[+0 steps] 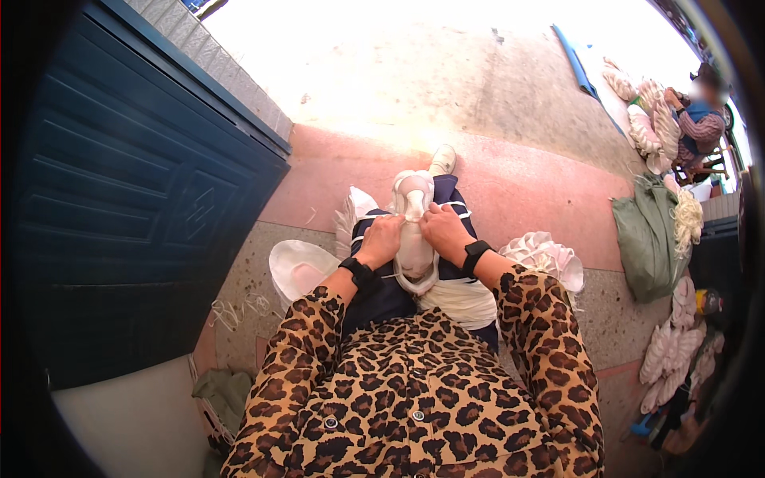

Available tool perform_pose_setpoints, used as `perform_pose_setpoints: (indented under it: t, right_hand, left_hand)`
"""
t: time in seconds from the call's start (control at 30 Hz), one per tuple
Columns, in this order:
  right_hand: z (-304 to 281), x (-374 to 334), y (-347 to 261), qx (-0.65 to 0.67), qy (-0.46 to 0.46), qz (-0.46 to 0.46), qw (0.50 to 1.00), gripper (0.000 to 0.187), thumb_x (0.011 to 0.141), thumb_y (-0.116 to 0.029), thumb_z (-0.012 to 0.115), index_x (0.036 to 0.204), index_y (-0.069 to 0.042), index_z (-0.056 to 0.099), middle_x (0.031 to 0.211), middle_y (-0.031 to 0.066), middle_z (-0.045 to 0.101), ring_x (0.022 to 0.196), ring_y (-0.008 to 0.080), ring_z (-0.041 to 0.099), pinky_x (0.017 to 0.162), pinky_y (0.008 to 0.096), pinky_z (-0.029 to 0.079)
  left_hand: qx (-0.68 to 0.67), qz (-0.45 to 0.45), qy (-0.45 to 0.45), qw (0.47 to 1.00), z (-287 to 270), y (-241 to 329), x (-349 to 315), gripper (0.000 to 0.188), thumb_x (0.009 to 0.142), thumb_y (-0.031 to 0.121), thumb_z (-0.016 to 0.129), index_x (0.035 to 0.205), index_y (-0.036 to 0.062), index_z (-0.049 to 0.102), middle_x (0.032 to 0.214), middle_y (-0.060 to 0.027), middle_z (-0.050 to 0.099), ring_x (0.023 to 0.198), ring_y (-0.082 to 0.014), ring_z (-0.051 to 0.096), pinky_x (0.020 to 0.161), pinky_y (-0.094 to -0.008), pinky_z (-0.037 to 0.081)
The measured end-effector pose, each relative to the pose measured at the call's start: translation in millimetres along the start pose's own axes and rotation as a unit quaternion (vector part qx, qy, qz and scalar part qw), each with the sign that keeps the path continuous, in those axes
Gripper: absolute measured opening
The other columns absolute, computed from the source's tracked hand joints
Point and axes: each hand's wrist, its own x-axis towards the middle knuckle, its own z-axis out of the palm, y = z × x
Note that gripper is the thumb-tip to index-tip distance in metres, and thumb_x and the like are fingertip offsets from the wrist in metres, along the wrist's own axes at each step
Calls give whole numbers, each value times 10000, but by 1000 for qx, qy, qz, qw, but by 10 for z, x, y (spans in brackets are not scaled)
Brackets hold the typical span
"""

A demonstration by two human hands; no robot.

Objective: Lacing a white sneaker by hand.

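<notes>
Across my lap lies a white, shoe-shaped piece (414, 253), long and rounded at both ends, which looks like a shoe upper. My left hand (382, 237) pinches it at its left edge near the middle. On the opposite edge, slightly higher, my right hand (444, 231) has its fingers closed on the same piece. Whether a needle or thread is between the fingers is too small to tell. Beside my left knee is a white oval piece (293, 267) with a pinkish middle. A bundle of white pieces with straps (546, 256) sits by my right knee.
A dark blue panelled door (151, 167) stands close on the left. Loose white threads (239, 309) lie on the floor. To the right are a green sack (647, 239) and strung white bundles (669, 354). Farther off, a person (701, 127) sits beside more white bundles (655, 127).
</notes>
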Motion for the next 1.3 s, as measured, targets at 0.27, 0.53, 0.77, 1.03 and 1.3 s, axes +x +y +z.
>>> perform_pose_setpoints:
  t: [0.27, 0.53, 0.77, 1.03, 1.3]
  right_hand:
    - [-59, 107, 30, -114, -14, -66, 991, 136, 729, -124, 515, 760, -79, 639, 879, 29, 522, 938, 192, 465, 793, 362, 330]
    - [-121, 142, -138, -204, -64, -56, 975, 177, 754, -152, 508, 813, -107, 668, 916, 18, 498, 976, 199, 428, 905, 417, 278]
    - [-141, 76, 118, -128, -41, -125, 983, 149, 742, -153, 508, 788, -106, 642, 899, 22, 493, 954, 200, 439, 916, 416, 280]
    - [-1099, -113, -851, 462, 63, -121, 876, 160, 755, 2, 559, 902, -46, 520, 757, 119, 562, 686, 290, 572, 608, 329, 467]
    - [-58, 80, -225, 190, 58, 133, 971, 166, 807, -185, 504, 787, -28, 553, 756, 159, 609, 705, 304, 605, 631, 395, 463]
  left_hand:
    - [-12, -10, 3, 1000, 25, -32, 17, 230, 836, 118, 413, 993, 40, 561, 923, -161, 596, 886, -334, 559, 716, -441, 467]
    - [-36, 9, 28, 999, -2, 11, 24, 209, 837, 109, 463, 954, -26, 571, 830, -228, 580, 794, -365, 565, 695, -406, 447]
    - [-34, 12, 31, 999, 48, 33, 30, 216, 832, 113, 464, 965, -19, 571, 827, -211, 584, 784, -358, 568, 673, -412, 453]
    - [-56, -14, 8, 998, 63, -71, -21, 266, 841, 168, 452, 1029, 31, 581, 957, -165, 600, 900, -319, 564, 743, -408, 456]
    - [-77, -3, 25, 997, 46, -49, -13, 247, 817, 109, 485, 1015, -4, 581, 913, -220, 592, 858, -348, 571, 743, -373, 450]
